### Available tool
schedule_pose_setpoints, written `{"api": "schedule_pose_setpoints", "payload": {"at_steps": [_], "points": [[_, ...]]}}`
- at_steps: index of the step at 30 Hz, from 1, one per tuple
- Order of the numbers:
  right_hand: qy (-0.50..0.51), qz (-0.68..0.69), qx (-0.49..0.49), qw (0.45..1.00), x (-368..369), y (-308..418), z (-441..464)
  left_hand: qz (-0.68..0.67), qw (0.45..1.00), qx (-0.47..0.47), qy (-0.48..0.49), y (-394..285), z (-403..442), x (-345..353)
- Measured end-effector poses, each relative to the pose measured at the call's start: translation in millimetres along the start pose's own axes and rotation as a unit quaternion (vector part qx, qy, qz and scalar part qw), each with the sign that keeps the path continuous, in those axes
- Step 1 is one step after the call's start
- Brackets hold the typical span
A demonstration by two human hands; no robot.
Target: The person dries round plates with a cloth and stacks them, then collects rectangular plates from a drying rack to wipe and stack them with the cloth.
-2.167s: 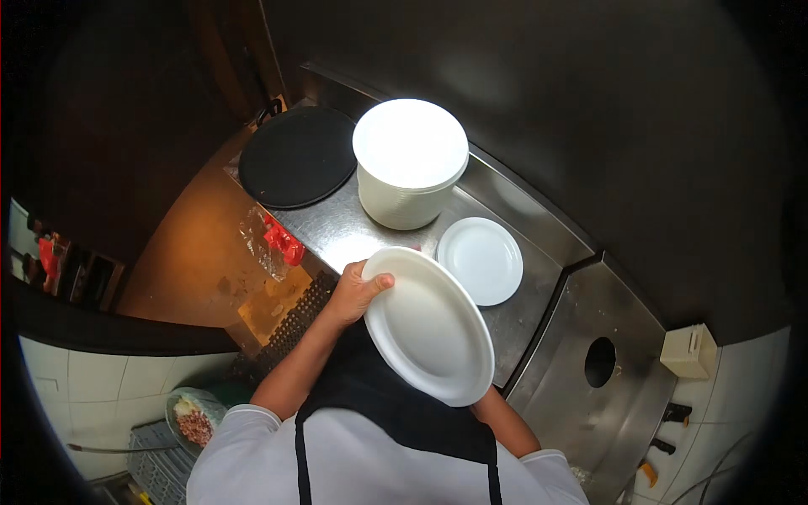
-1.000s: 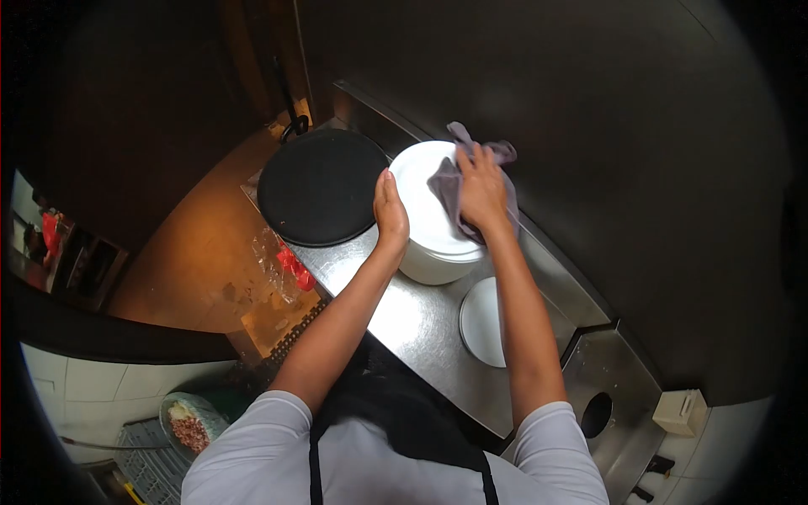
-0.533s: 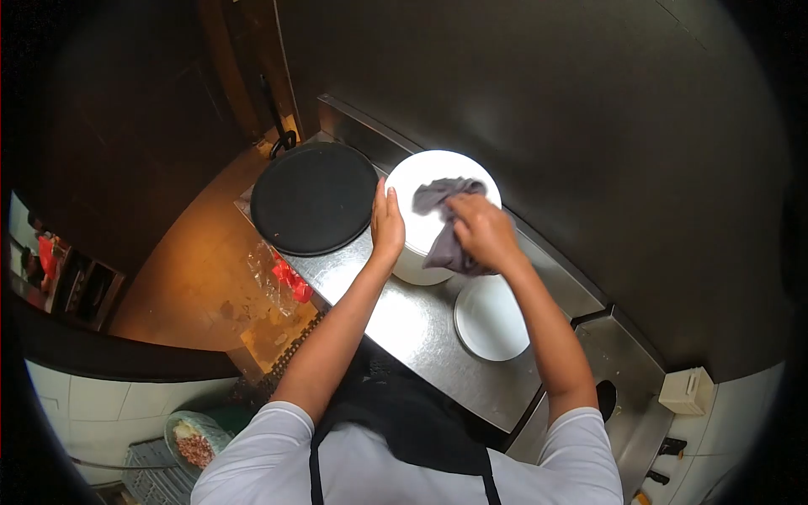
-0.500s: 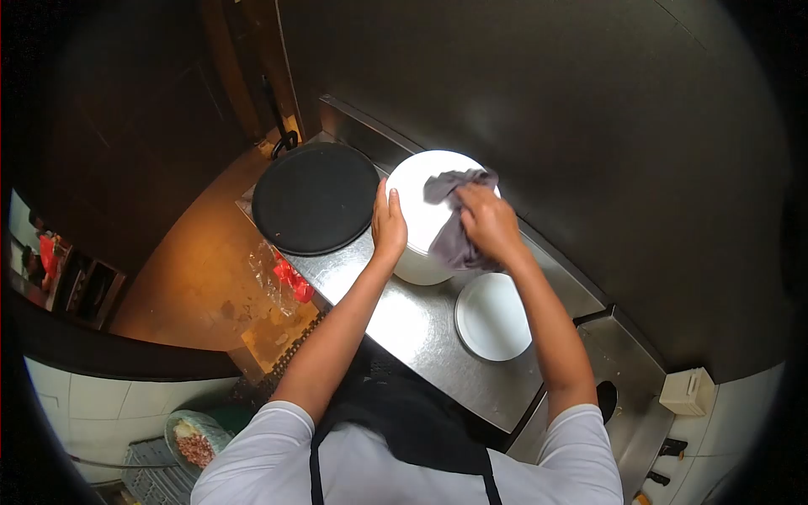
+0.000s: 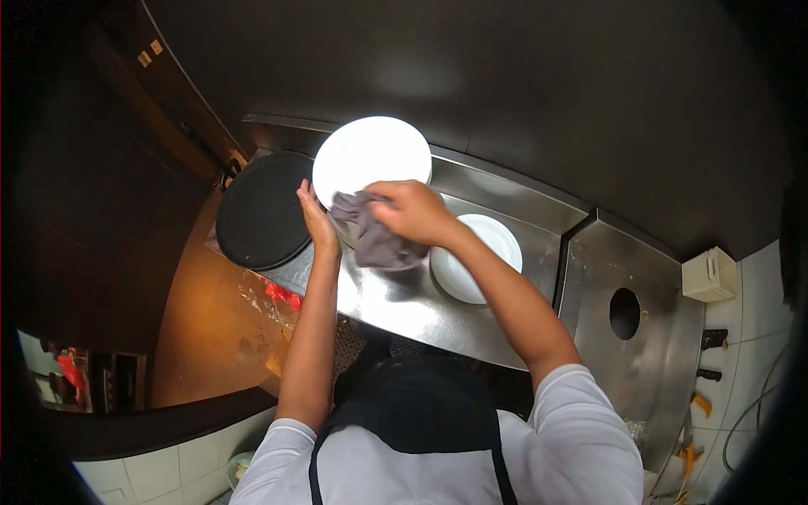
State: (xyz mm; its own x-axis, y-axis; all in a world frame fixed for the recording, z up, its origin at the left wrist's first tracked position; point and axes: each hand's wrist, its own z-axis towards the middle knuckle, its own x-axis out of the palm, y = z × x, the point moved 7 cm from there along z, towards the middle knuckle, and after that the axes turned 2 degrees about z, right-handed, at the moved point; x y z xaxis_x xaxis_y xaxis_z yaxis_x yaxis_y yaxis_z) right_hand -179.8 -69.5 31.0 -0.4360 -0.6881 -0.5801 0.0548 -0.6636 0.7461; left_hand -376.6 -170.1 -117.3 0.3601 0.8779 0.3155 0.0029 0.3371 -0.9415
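A tall stack of white plates (image 5: 374,156) stands on the steel counter (image 5: 383,299) in front of me, its top plate very bright. Flat against the stack's left side lies my left hand (image 5: 318,223), fingers stretched out. A crumpled grey cloth (image 5: 383,244) is bunched in my right hand (image 5: 412,210), which is closed on it at the near edge of the top plate. The cloth hangs down over the front of the stack. Partly behind my right forearm is a second set of white plates (image 5: 497,240), lower than the first.
A round black tray or pan (image 5: 263,215) sits left of the stack. At right, a steel surface has a round dark hole (image 5: 624,313); beyond it are a cream box (image 5: 709,274) and wall-hung knives (image 5: 714,339). Red plastic (image 5: 282,295) lies beyond the counter's left edge.
My right hand and the cloth have moved from the top plate's right side to its near edge. My left hand stays beside the stack. The view has shifted to the right.
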Motion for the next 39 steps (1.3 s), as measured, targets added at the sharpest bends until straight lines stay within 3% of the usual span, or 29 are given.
{"api": "schedule_pose_setpoints", "payload": {"at_steps": [3, 5, 6, 8, 11, 12, 14, 15, 19, 20, 23, 25, 28, 32, 33, 36, 37, 39], "points": [[-0.156, 0.12, 0.109, 0.974, -66.8, -43.3, -69.9, 0.175, 0.977, 0.092, -0.086, -20.8, -51.3, -28.8], [-0.305, 0.072, 0.151, 0.938, -106.9, -83.4, -119.8, 0.229, 0.964, 0.114, -0.078, -18.4, -100.9, -32.4], [-0.31, 0.065, 0.179, 0.932, -112.5, -107.4, -139.8, 0.228, 0.966, 0.108, -0.051, -12.2, -127.0, -24.0], [-0.32, 0.051, 0.23, 0.918, -107.1, -168.6, -175.5, 0.227, 0.968, -0.036, 0.098, 28.3, -172.4, 2.6], [-0.125, -0.218, 0.223, 0.942, -52.5, -225.1, -202.8, 0.403, 0.87, -0.046, 0.28, 99.0, -215.7, 39.3], [-0.121, -0.257, 0.212, 0.935, -48.4, -224.5, -204.7, 0.457, 0.829, -0.027, 0.321, 120.9, -224.4, 48.0], [-0.11, -0.332, 0.188, 0.918, -31.9, -220.1, -194.5, 0.435, 0.827, -0.066, 0.35, 114.2, -232.8, 71.1], [-0.108, -0.317, 0.17, 0.927, -20.5, -218.5, -188.5, 0.45, 0.831, -0.011, 0.327, 119.8, -233.6, 73.3], [-0.084, -0.221, 0.095, 0.967, 38.5, -202.6, -185.3, 0.448, 0.833, -0.025, 0.324, 150.8, -225.2, 71.4], [-0.095, -0.18, 0.085, 0.975, 45.5, -184.6, -186.8, 0.4, 0.848, -0.115, 0.328, 138.1, -224.4, 76.6], [-0.043, -0.103, 0.078, 0.991, 55.8, -167.6, -211.4, 0.274, 0.9, -0.255, 0.222, 123.9, -219.0, 79.9], [0.02, -0.066, 0.078, 0.995, 40.8, -154.2, -232.0, 0.263, 0.916, -0.233, 0.192, 140.1, -213.0, 79.5], [0.088, 0.046, 0.249, 0.963, -0.5, -174.0, -254.3, 0.257, 0.903, -0.269, 0.215, 149.1, -206.7, 79.5], [-0.185, 0.114, 0.266, 0.939, -78.3, -193.0, -237.6, 0.232, 0.89, -0.304, 0.247, 145.6, -212.0, 77.6], [-0.212, -0.019, 0.224, 0.951, -79.2, -217.1, -236.3, 0.216, 0.894, -0.311, 0.241, 146.9, -210.6, 77.4], [-0.086, -0.254, 0.217, 0.939, -45.9, -227.7, -216.2, 0.167, 0.893, -0.344, 0.24, 142.6, -208.1, 78.4], [-0.063, -0.299, 0.185, 0.934, -35.8, -221.7, -206.5, 0.15, 0.89, -0.356, 0.242, 142.5, -207.1, 79.2], [-0.068, -0.236, 0.159, 0.956, -4.0, -211.8, -186.6, 0.135, 0.889, -0.365, 0.242, 147.0, -204.6, 78.6]]}}
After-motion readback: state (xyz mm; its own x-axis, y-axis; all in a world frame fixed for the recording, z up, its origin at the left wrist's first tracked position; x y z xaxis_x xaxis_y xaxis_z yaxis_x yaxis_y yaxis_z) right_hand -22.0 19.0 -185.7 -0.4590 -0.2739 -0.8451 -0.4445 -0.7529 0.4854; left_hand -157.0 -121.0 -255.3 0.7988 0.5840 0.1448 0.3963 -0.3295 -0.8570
